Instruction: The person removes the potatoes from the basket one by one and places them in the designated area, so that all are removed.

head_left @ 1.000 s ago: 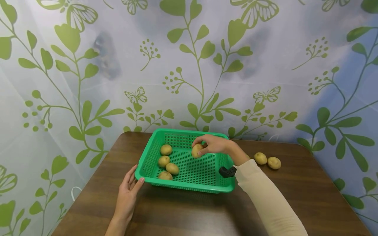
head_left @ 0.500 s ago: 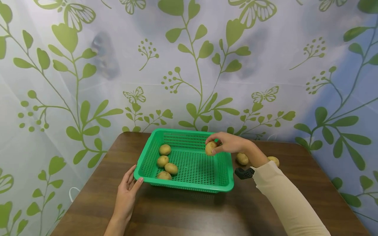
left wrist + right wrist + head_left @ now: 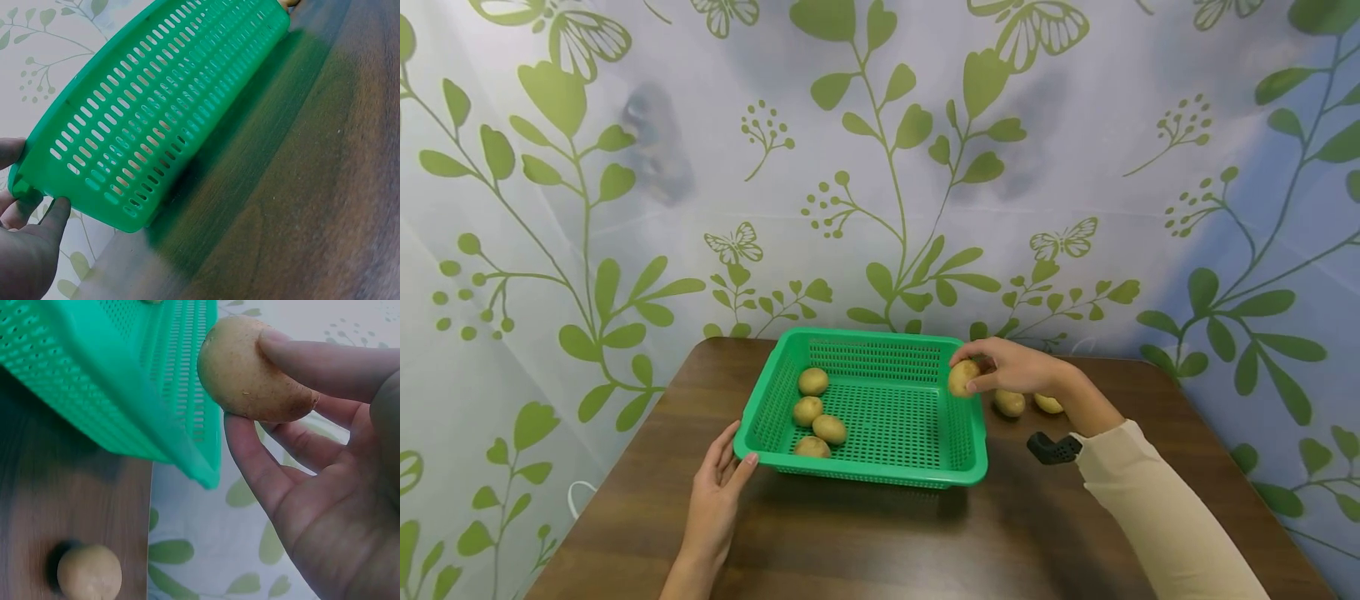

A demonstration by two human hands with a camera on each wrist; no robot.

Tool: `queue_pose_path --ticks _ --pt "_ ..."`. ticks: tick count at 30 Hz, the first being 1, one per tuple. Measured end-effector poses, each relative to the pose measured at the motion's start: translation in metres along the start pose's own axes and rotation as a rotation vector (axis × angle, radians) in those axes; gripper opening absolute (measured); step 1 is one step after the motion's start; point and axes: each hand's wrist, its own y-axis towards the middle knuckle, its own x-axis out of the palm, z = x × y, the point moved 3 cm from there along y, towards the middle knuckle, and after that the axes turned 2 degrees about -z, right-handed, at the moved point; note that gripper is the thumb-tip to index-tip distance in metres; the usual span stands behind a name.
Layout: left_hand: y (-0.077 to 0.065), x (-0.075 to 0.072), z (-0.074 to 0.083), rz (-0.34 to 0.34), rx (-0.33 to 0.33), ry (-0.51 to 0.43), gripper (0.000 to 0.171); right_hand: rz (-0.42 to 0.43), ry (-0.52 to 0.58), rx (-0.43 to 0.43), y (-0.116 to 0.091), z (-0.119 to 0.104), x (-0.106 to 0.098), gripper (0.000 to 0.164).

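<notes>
My right hand [image 3: 1011, 367] pinches a potato [image 3: 962, 378] between thumb and fingers, above the right rim of a green plastic basket [image 3: 880, 477]. The right wrist view shows that potato [image 3: 250, 372] in the air beside the basket wall [image 3: 94, 381]. At the basket's front left corner my left hand [image 3: 713, 492] grips the rim, thumb on the near side; the left wrist view shows the fingers [image 3: 53, 219] at the corner. Several potatoes [image 3: 830, 429] lie in the left part of the basket. Two more potatoes [image 3: 1009, 404] rest on the table right of it, partly behind my right hand.
The brown wooden table [image 3: 865, 542] carries the basket. A curtain [image 3: 850, 167] with green leaves and butterflies hangs behind the table's back edge. A black device [image 3: 1054, 448] is strapped at my right wrist. A white cable loop [image 3: 578, 498] shows at the table's left.
My right hand has moved right with the potato, from over the middle of the basket to its right rim. The left hand keeps its hold on the corner. The view has shifted slightly.
</notes>
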Motion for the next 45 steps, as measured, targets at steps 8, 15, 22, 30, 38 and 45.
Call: queue_pose_path --ticks 8,15,22,30,38,45 --pt "0.001 0.0 0.0 -0.006 -0.001 -0.005 0.064 0.038 -0.019 0.027 -0.022 0.013 -0.01 0.045" --pt "0.0 0.0 0.0 -0.019 0.009 0.012 0.065 0.043 0.003 0.037 -0.034 0.025 -0.011 0.042" --pt "0.0 0.0 0.0 -0.02 0.005 -0.002 0.065 0.042 0.024 0.017 -0.041 0.047 -0.003 0.038" --pt "0.0 0.0 0.0 -0.02 0.0 -0.003 0.066 0.049 0.099 -0.004 -0.05 0.082 0.016 0.037" --pt "0.001 0.001 0.0 -0.016 0.001 0.001 0.066 0.094 0.052 0.015 -0.06 0.104 0.029 0.041" --pt "0.0 0.0 -0.001 -0.012 -0.006 -0.001 0.066 0.071 0.076 0.058 -0.06 0.122 0.04 0.043"
